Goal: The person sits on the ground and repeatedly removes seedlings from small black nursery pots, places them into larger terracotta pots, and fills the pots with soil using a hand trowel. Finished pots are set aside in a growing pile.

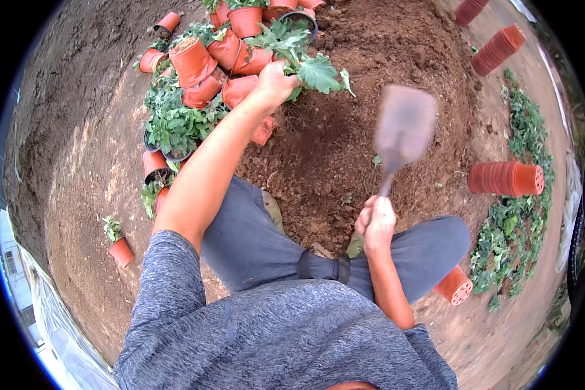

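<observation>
My left hand (pixel 277 87) grips a leafy green plant (pixel 318 73) near its base, with thin roots hanging below over the loose soil (pixel 317 131). Its broad leaves spread to the right of my fingers. In my right hand (pixel 378 222) is the handle of a small flat-bladed shovel (pixel 405 124), its blade up and blurred, held apart from the plant. Beside my left hand lies a heap of orange-red plastic pots (pixel 191 61), many tipped over, some with soil and plants in them. Another pot (pixel 263 130) lies tilted under my left forearm.
Stacks of nested red pots (pixel 504 179) lie at the right, by a strip of green plants (pixel 509 243). One pot (pixel 452 286) is beside my right knee. A potted plant (pixel 121 251) lies at the far left. A mound of soil (pixel 395 39) rises ahead.
</observation>
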Action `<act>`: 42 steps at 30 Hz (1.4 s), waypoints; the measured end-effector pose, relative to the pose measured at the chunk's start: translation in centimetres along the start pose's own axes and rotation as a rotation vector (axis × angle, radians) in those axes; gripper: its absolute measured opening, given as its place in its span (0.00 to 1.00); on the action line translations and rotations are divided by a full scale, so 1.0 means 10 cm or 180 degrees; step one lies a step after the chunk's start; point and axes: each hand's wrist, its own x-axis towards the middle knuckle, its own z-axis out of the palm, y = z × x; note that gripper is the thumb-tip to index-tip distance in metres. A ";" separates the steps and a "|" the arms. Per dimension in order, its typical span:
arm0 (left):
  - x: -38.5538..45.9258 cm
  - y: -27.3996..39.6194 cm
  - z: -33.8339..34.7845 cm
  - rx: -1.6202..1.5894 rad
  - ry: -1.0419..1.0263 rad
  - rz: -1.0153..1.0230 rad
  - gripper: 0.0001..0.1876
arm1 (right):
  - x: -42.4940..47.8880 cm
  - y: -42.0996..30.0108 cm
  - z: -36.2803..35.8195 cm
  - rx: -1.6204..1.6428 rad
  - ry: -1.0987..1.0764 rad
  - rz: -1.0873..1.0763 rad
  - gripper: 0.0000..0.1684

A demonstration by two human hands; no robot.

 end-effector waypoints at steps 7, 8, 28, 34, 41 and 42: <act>-0.03 0.05 0.07 -0.0164 -0.0584 0.0911 0.15 | -0.03 0.08 -0.02 -0.0548 -0.0755 0.1101 0.18; -0.04 0.05 0.08 0.0194 -0.0520 0.0991 0.14 | -0.02 0.07 -0.03 -0.0548 -0.0495 0.0835 0.18; -0.04 0.15 0.09 -0.0094 -0.1094 0.0753 0.12 | -0.02 0.14 -0.05 -0.0397 -0.0442 0.0975 0.20; -0.03 0.25 0.09 -0.0208 -0.0598 0.0646 0.13 | -0.04 0.15 0.12 0.0413 0.0201 0.0144 0.19; 0.05 0.25 0.04 0.0144 0.0124 0.0822 0.15 | -0.16 0.21 -0.16 -0.2519 -0.0807 -0.0472 0.17; 0.06 0.29 0.02 0.0262 0.0241 0.0914 0.15 | -0.19 0.05 -0.08 -0.2718 -0.0714 -0.0311 0.17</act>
